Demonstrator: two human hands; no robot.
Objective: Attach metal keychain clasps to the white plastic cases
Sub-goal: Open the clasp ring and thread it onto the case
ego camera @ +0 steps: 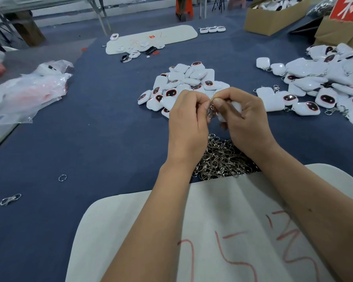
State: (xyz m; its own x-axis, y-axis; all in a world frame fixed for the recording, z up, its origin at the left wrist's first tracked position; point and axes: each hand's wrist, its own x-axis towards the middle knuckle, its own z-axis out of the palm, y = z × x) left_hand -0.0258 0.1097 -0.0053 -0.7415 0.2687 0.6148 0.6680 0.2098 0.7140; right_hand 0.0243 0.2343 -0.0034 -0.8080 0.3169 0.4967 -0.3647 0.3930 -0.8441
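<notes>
My left hand (186, 121) and my right hand (244, 117) meet above the blue table. Between their fingertips hangs a metal keychain clasp (212, 110), pinched by my left hand. My right hand curls round a white plastic case (235, 107), mostly hidden by its fingers, and its thumb and forefinger pinch the clasp's ring. Just beyond my hands lies a pile of white cases (183, 84) with dark faces. A heap of loose metal clasps (220, 159) sits below my wrists.
A second, larger pile of cases with clasps (324, 82) lies at the right. Clear plastic bags (27, 90) lie at the left. A loose clasp (10, 199) and a ring (62, 177) sit near left. A white pad (130, 220) is under my forearms; cardboard boxes (273, 19) stand far right.
</notes>
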